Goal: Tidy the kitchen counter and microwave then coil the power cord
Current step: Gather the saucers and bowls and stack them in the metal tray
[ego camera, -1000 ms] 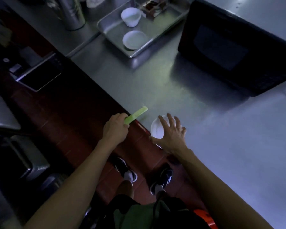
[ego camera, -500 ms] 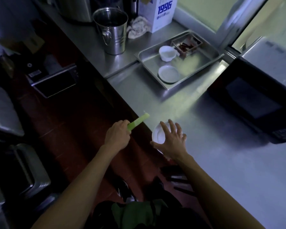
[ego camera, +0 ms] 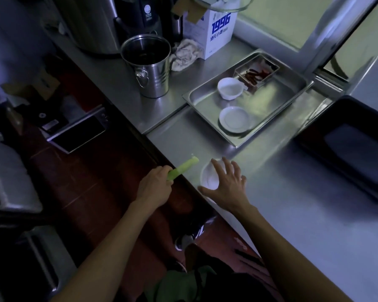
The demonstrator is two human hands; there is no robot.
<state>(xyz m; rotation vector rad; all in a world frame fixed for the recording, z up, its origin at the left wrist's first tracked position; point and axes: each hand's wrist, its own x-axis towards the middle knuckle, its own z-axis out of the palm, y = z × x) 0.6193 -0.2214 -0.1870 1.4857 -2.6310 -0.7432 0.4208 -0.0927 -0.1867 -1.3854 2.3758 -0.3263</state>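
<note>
Dim light, blue cast. Brushed stainless tabletop [ego camera: 260, 177], smooth, dull sheen, front edge running diagonally.

Left hand [ego camera: 154, 188] off the tabletop edge, above dark red floor tile; fingers [ego camera: 162, 171] curled closed round the lower end of a pale green flat strip [ego camera: 184, 166], stiff-looking, plastic or vegetable not distinguishable. Free end of strip angled up toward the tabletop edge.

Right hand [ego camera: 226, 188] spread flat, fingers [ego camera: 217, 168] splayed open, palm down over a small white bowl [ego camera: 208, 177], round, glossy like ceramic. Bowl sitting at the very front edge of the tabletop; contact between palm and rim not discernible.

Further back: rectangular steel tray [ego camera: 277, 101], shallow, rounded corners, raised rim. Inside it a white round cup [ego camera: 230, 88], a flat white saucer [ego camera: 235, 119], and a small square clear container [ego camera: 256, 71] with dark reddish pieces, contents too dim to identify.

Left of tray: ribbed steel bucket [ego camera: 150, 65], cylindrical, side handle ring, dark inside. Crumpled pale cloth [ego camera: 184, 53] just behind it, touching a white carton [ego camera: 214, 31] printed "1996" in blue.

Right edge: black microwave [ego camera: 349, 147], matte door with dark glass panel, door closed. Power cord not in view.

Below: shoe on floor, green garment at the bottom of view.
</note>
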